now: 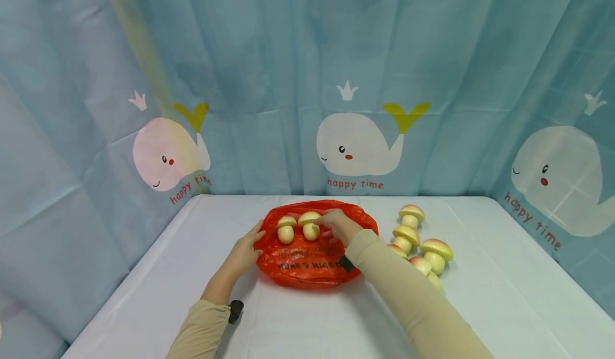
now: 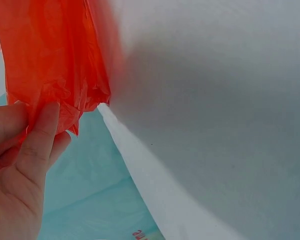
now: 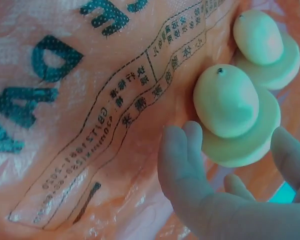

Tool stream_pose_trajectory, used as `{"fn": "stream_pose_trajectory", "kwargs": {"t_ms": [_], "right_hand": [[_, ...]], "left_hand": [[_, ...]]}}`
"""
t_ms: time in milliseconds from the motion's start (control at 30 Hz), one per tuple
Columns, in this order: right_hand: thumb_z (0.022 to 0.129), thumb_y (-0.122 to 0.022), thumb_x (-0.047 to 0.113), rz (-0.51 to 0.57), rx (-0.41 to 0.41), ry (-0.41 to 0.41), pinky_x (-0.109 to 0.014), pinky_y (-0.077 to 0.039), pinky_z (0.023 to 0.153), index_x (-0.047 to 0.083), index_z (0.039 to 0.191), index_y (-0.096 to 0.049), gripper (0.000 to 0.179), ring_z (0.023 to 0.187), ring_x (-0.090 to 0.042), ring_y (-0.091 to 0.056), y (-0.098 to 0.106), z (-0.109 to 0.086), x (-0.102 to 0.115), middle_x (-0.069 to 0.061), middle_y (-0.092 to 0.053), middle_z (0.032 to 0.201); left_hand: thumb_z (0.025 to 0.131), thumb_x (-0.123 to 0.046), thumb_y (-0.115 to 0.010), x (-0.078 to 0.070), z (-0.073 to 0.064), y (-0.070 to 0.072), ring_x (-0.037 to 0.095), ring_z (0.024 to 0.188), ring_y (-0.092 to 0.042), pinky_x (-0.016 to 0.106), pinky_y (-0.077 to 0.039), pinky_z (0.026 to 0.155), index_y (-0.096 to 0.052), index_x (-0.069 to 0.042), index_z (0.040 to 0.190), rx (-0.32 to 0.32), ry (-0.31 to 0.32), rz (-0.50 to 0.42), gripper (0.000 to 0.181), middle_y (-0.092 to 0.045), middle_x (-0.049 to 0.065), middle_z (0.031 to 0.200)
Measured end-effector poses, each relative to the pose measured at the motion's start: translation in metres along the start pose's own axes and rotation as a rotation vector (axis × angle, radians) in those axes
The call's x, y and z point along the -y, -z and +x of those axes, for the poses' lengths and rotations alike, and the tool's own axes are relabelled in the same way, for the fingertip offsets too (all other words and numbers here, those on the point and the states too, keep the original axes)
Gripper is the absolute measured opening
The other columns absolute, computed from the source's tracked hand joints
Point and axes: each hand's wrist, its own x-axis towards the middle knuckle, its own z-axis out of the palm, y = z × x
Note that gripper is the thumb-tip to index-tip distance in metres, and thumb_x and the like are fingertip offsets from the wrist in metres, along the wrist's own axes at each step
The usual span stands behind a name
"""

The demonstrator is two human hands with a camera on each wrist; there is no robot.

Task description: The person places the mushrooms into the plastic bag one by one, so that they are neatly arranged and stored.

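A red plastic bag [image 1: 300, 276] with dark printing lies spread on the table. Two pale yellow toy mushrooms, a left one [image 1: 285, 234] and a right one [image 1: 310, 232], lie side by side on it, stems toward the front. My left hand [image 1: 243, 254] pinches the bag's left edge between thumb and fingers; the gathered red plastic [image 2: 50, 65] shows in the left wrist view. Over the bag, my right hand [image 1: 342, 225] has its fingertips right at the cap of the nearer mushroom [image 3: 227, 102], with thumb and fingers spread around it.
To the right of the bag, several more mushrooms [image 1: 436, 255] lie in a loose group, some partly hidden by the right sleeve [image 1: 399, 284]. The white table [image 1: 499, 273] meets a blue curtain [image 1: 269, 151] with whale prints at the back and sides.
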Motion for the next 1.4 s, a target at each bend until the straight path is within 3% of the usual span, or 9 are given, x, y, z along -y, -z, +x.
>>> {"fn": "stream_pose_trajectory", "kwargs": {"t_ms": [400,700,1000,1300,1400], "right_hand": [[0.096,-0.06,0.013,0.022,0.141,0.048,-0.058,-0.038,0.104,0.005,0.149,-0.036,0.059,0.124,-0.044,-0.05,0.048,-0.022,0.018,-0.029,-0.036,0.147],[0.1,-0.054,0.018,0.028,0.165,0.082,-0.055,-0.037,0.106,0.007,0.154,-0.024,0.063,0.13,-0.041,-0.045,0.108,-0.037,0.026,-0.027,-0.035,0.149],[0.102,-0.048,0.025,0.066,0.173,0.178,-0.054,-0.031,0.111,0.011,0.157,-0.008,0.07,0.139,-0.041,-0.03,0.168,-0.032,0.014,-0.026,-0.024,0.155],[0.103,-0.046,0.03,-0.098,0.161,0.226,-0.05,-0.037,0.102,0.009,0.157,-0.006,0.071,0.141,-0.045,-0.021,0.225,-0.029,0.0,-0.028,-0.016,0.157],[0.102,-0.048,0.032,-0.166,0.138,0.24,-0.055,-0.034,0.105,0.008,0.157,-0.007,0.073,0.142,-0.048,-0.016,0.237,-0.026,-0.006,-0.027,-0.013,0.157]], "left_hand": [[0.085,0.017,-0.053,0.002,0.002,0.002,0.043,0.141,-0.023,0.054,-0.025,0.111,-0.041,0.018,0.136,0.008,-0.008,0.009,0.052,-0.023,0.022,0.156],[0.086,0.017,-0.053,0.003,0.001,0.0,0.043,0.141,-0.022,0.054,-0.025,0.111,-0.041,0.017,0.137,0.014,0.003,0.001,0.052,-0.023,0.021,0.156],[0.086,0.016,-0.053,0.003,0.001,0.002,0.043,0.141,-0.023,0.054,-0.025,0.111,-0.042,0.018,0.136,0.012,0.0,0.015,0.051,-0.023,0.022,0.156],[0.085,0.016,-0.054,0.004,0.001,0.002,0.043,0.14,-0.023,0.054,-0.026,0.111,-0.042,0.018,0.136,0.014,0.009,0.029,0.052,-0.024,0.023,0.156],[0.086,0.016,-0.054,0.004,0.0,0.001,0.043,0.14,-0.023,0.054,-0.025,0.111,-0.042,0.018,0.136,0.009,0.006,0.02,0.052,-0.024,0.022,0.156]]}}
